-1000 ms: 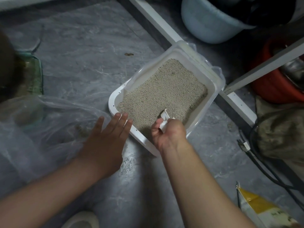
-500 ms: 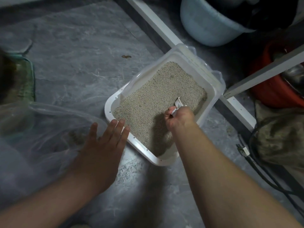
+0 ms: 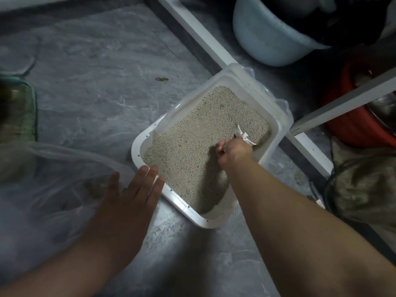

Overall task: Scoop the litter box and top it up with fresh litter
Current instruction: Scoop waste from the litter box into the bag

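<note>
The right hand [image 3: 234, 152] has its fingers curled tight round a small white scoop [image 3: 243, 136], which has travelled from the near edge of the litter [image 3: 192, 146] to the far right corner of the box [image 3: 137, 146] on the floor. The left hand [image 3: 130, 191] stays flat and empty, fingertips by the near rim, beside the clear bag [image 3: 53, 185]. Scooping looks still underway; no top-up yet.

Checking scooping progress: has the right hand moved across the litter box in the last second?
Yes. The right hand with the scoop moved from the litter box's near rim toward its far right corner.
</note>
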The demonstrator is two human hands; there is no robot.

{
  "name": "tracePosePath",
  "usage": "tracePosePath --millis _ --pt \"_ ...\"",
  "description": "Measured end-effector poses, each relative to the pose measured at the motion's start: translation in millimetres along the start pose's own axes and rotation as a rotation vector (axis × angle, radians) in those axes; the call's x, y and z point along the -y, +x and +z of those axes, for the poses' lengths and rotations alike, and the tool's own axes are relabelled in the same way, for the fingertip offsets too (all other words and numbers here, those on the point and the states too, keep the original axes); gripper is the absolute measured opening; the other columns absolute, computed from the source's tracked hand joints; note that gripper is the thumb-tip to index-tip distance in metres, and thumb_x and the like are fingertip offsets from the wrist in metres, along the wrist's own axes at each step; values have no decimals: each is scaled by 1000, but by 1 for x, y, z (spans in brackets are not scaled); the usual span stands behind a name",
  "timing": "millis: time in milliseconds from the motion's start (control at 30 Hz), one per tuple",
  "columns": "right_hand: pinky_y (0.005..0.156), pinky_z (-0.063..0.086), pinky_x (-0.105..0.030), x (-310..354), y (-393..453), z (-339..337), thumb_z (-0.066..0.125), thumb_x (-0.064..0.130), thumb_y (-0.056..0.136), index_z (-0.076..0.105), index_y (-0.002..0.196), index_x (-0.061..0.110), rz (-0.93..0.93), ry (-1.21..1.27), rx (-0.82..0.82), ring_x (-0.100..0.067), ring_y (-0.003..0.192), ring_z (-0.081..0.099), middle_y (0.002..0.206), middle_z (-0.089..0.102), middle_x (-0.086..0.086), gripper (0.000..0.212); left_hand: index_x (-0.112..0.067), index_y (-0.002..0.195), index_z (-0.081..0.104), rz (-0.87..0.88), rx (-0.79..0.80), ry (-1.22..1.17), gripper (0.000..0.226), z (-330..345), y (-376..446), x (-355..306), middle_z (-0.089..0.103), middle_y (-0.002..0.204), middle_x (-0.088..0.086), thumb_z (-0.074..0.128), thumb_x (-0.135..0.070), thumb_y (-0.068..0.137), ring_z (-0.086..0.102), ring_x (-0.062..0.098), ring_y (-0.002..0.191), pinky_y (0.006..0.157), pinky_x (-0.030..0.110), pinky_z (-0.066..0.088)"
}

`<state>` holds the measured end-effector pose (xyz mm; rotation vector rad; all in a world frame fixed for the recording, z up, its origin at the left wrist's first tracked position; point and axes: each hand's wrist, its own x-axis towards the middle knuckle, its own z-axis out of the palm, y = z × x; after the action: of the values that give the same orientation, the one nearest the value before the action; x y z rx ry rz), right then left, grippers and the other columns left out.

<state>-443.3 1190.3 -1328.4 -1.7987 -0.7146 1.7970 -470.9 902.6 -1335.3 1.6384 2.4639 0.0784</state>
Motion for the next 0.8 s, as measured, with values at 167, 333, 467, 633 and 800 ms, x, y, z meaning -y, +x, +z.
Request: tracePosePath --millis 167,333,467,633,800 --pt "41 41 -24 -13 10 -8 43 31 107 63 105 8 -93 -65 -54 -12 43 47 65 55 -4 31 3 145 47 8 -11 -16 97 2 0 1 35 158 24 74 -11 53 39 40 143 102 75 33" --pt "41 41 -24 -21 14 -3 43 37 106 57 102 7 -140 -41 -119 -13 43 48 62 54 -3 33 2 146 47 4 1 -32 103 1 1 3 36 158 22 78 -11 48 40 37 144 102 74 34" --pt "40 38 -22 -23 8 -4 44 38 106 55 116 7 -142 17 -111 -13 42 45 61 53 -3 34 1 146 47 -3 25 -39 105 0 0 2 35 159 22 76 -12 47 40 37 144 102 73 34" --pt "38 32 -20 -24 3 -8 41 35 107 53 124 5 -149 72 -94 -11 36 41 57 48 -4 36 2 144 49 -1 13 -32 103 -2 0 3 38 156 23 78 -12 47 43 38 141 100 73 37" --pt "36 32 -20 -33 -9 -16 41 35 107 50 108 7 -156 35 -82 -12 36 41 59 48 -5 30 3 142 51 -13 13 -38 102 -3 1 2 41 155 24 78 -10 45 46 39 140 98 73 39"
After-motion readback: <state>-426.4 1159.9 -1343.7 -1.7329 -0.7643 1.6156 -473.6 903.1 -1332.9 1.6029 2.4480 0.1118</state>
